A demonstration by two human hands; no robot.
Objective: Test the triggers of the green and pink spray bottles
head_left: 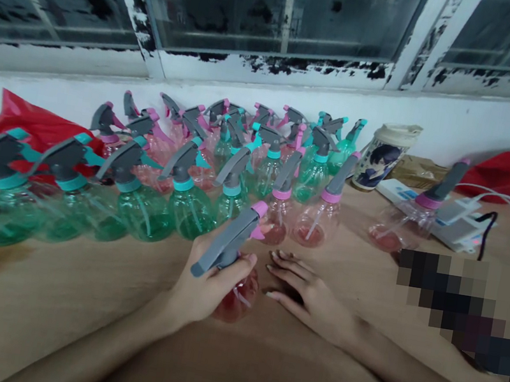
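My left hand [206, 280] is wrapped round the neck of a pink spray bottle [240, 298], whose grey head with a pink nozzle points away from me. The bottle's lower part shows below my fingers, close to the tabletop. To its right, my right hand [307, 286] rests on the table with fingers stretched out, holding nothing. Just beyond my hands stand two more pink spray bottles [315, 223]. A row of green spray bottles [145, 209] with grey and turquoise heads runs to the left.
More pink and green bottles crowd together by the wall. Red plastic bags [43, 125] lie behind at both sides. A printed cup [381, 156], a lone pink bottle [402, 221] and a white power strip [453, 225] with cables stand on the right. Windows rise behind.
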